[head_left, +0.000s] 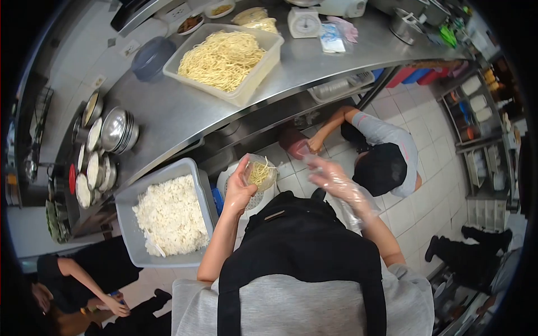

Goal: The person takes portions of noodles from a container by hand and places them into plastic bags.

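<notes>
My left hand [240,193] is closed on the edge of a small clear plastic bag [269,182], in front of my apron. Some yellow noodles [259,172] lie inside the bag, a few strands sticking up. My right hand [336,180] wears a loose clear plastic glove and is to the right of the bag, apart from it. Motion smears its fingers, so their closure and anything in them cannot be made out. A large translucent tub [246,92] on the steel counter holds a heap of yellow noodles [223,59].
A grey tub [203,215] of white rice stands at my left. Steel bowls [119,130] and a scale [305,23] are on the counter [168,109]. A co-worker in a black cap [381,171] crouches close by my right hand; other people are at the lower left and right.
</notes>
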`<state>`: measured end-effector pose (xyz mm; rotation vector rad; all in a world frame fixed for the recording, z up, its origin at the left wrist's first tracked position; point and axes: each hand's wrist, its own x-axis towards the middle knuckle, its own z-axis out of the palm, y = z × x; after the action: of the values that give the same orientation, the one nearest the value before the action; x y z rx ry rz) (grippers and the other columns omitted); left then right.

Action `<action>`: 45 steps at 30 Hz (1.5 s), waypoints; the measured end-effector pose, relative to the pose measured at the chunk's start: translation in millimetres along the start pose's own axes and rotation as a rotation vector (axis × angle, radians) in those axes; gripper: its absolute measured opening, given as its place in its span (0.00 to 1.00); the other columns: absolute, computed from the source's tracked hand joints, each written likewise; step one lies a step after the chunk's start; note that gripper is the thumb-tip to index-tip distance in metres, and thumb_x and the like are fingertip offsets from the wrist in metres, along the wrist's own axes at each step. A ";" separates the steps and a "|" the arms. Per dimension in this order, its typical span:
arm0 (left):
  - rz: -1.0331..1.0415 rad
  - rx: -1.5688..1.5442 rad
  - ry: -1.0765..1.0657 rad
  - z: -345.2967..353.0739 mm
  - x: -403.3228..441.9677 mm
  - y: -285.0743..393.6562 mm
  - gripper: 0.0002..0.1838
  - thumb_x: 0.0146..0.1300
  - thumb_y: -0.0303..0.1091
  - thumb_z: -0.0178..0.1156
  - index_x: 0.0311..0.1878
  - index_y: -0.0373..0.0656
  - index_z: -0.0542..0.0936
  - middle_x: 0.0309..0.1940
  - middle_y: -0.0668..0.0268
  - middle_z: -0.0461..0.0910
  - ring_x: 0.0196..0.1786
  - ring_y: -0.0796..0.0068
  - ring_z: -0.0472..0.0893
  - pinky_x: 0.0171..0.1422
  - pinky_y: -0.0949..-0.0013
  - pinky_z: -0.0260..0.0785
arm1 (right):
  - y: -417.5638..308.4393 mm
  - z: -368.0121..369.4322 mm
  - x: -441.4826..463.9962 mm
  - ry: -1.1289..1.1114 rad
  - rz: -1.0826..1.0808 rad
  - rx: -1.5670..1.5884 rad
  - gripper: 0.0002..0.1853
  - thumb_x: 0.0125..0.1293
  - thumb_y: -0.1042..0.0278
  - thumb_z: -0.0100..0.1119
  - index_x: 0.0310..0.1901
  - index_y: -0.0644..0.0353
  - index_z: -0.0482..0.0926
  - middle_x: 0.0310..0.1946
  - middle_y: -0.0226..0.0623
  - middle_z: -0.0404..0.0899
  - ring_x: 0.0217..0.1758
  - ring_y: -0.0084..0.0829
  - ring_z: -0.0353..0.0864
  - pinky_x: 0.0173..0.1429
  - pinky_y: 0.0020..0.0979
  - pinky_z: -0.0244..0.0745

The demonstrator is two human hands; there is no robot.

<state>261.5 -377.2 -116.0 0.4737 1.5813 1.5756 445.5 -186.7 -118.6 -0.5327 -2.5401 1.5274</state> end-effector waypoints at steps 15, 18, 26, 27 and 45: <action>-0.025 -0.134 -0.205 38.1 14.4 14.1 0.44 0.37 0.08 0.45 0.66 0.34 0.54 0.66 0.58 0.56 0.65 0.66 0.61 0.31 0.82 0.65 | -67.3 -6.9 37.0 -0.117 -0.023 0.386 0.06 0.58 0.73 0.55 0.36 0.64 0.73 0.28 0.27 0.73 0.33 0.18 0.71 0.37 0.23 0.68; -0.032 -0.082 -0.259 35.4 18.9 20.0 0.43 0.39 0.09 0.47 0.66 0.33 0.54 0.63 0.57 0.61 0.57 0.73 0.68 0.40 0.82 0.66 | -73.7 -18.3 45.7 -0.182 -0.273 0.400 0.13 0.60 0.68 0.54 0.45 0.63 0.74 0.30 0.29 0.75 0.30 0.17 0.72 0.38 0.21 0.69; 0.018 -0.102 -0.203 33.5 33.1 36.4 0.43 0.38 0.09 0.47 0.66 0.34 0.54 0.61 0.57 0.63 0.56 0.74 0.70 0.48 0.81 0.65 | -7.4 -1.2 44.7 0.102 -0.116 0.239 0.21 0.57 0.66 0.56 0.53 0.60 0.69 0.31 0.34 0.76 0.30 0.18 0.75 0.31 0.21 0.70; 0.004 -0.127 -0.211 36.3 35.8 40.6 0.44 0.38 0.09 0.47 0.66 0.33 0.54 0.61 0.57 0.63 0.56 0.74 0.70 0.47 0.81 0.65 | -2.6 8.5 44.5 0.114 -0.137 0.132 0.20 0.57 0.67 0.56 0.51 0.60 0.70 0.31 0.34 0.76 0.29 0.18 0.75 0.31 0.21 0.70; 0.053 -0.110 -0.262 116.5 135.2 102.1 0.42 0.39 0.11 0.47 0.66 0.36 0.55 0.64 0.61 0.59 0.67 0.66 0.60 0.30 0.85 0.64 | -20.3 -197.0 116.6 0.142 -0.143 0.463 0.16 0.56 0.70 0.57 0.46 0.66 0.74 0.39 0.33 0.74 0.33 0.19 0.70 0.40 0.22 0.68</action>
<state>242.5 -186.1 -42.5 0.6384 1.2874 1.5602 389.3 10.3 -14.6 -0.3697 -1.9778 1.8637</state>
